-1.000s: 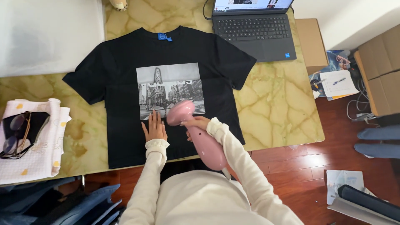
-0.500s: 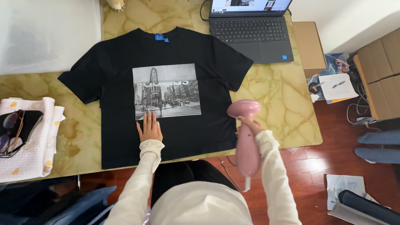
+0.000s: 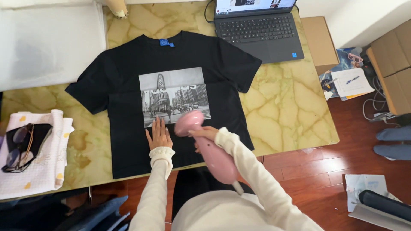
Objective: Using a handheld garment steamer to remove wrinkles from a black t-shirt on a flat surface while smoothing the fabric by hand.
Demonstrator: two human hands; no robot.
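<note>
A black T-shirt [image 3: 128, 107] lies spread flat, front up, on the marbled yellow worktop [image 3: 282, 107]. The left hand [image 3: 159, 136] rests flat on the shirt, fingers spread, just below the grey city photo print [image 3: 174, 95]. The right hand [image 3: 204, 134] is wrapped around the handle of a pink garment steamer [image 3: 205, 143], whose head sits over the print's lower right corner. Beyond the shirt's collar stands an open laptop [image 3: 259, 28]. Left of the shirt, sunglasses [image 3: 17, 145] lie on a folded white cloth [image 3: 40, 167].
</note>
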